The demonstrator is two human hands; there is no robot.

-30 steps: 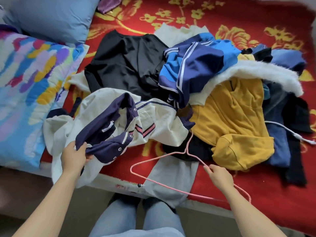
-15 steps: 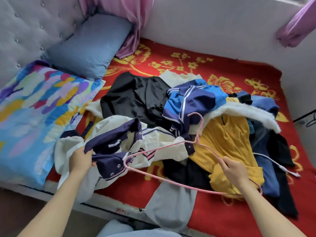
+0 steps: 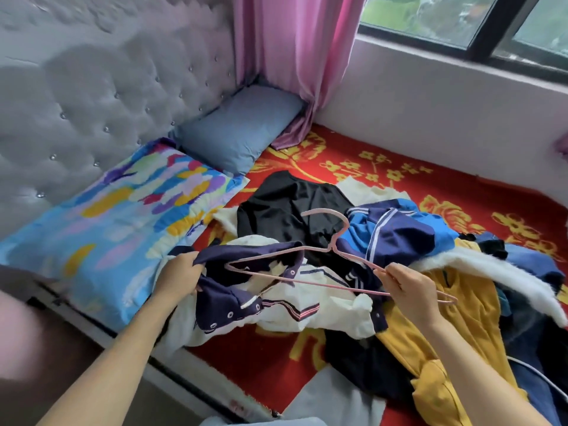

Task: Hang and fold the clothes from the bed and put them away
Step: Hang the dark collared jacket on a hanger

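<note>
A white jacket with a navy collar lies at the bed's near edge. My left hand grips its navy collar and holds it up a little. My right hand pinches a thin pink wire hanger by its right arm, and the hanger hovers level over the collar with its hook pointing away from me. Behind lie a black garment, a blue and navy striped jacket, a yellow hooded top and a white fleecy piece.
The red blanket with yellow flowers covers the bed. A colourful pillow and a blue pillow lie by the tufted headboard. A pink curtain hangs in the corner under the window. Grey cloth drapes over the bed's edge.
My right hand has lifted the hanger off the bed and carried it left, over the collar. My left hand has raised the collar. My head has tilted up, showing headboard and window.
</note>
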